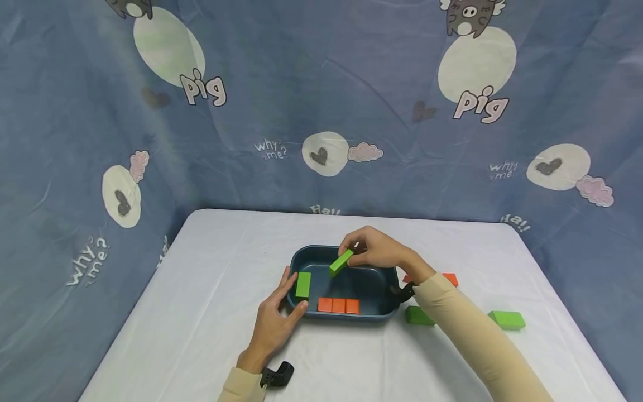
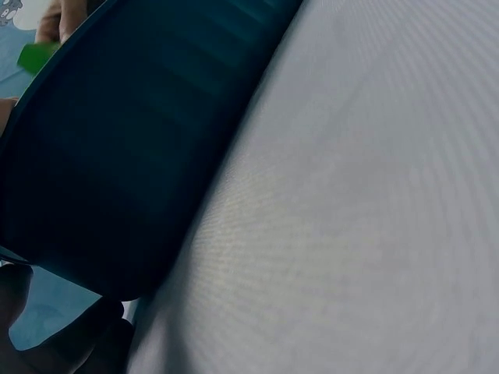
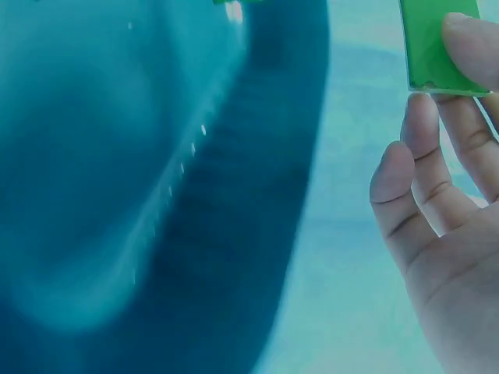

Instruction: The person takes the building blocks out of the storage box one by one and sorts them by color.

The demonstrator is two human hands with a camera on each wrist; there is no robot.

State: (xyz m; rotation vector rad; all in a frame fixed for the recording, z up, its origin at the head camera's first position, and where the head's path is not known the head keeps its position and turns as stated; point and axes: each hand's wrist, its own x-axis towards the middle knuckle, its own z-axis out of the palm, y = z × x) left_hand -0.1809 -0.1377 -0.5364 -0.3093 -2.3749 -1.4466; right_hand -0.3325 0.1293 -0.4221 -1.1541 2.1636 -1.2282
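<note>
In the head view my right hand (image 1: 374,248) pinches a green block (image 1: 340,263) between thumb and fingers, held tilted over a dark blue tray (image 1: 346,317). The right wrist view shows the thumb pressed on the face of this block (image 3: 433,47), with other fingers below it. My left hand (image 1: 276,318) rests at the tray's near left corner, fingers spread along the left rim, thumb at the front rim. Another green block (image 1: 303,286) is at the tray's left end. Three orange blocks (image 1: 339,305) sit in a row along its front wall.
Right of the tray a green block (image 1: 418,315) lies beside the right forearm, another green block (image 1: 507,320) farther right. An orange block (image 1: 450,278) shows partly behind the sleeve. White cloth (image 1: 226,251) covers the table, and a blue patterned curtain (image 1: 321,72) hangs behind.
</note>
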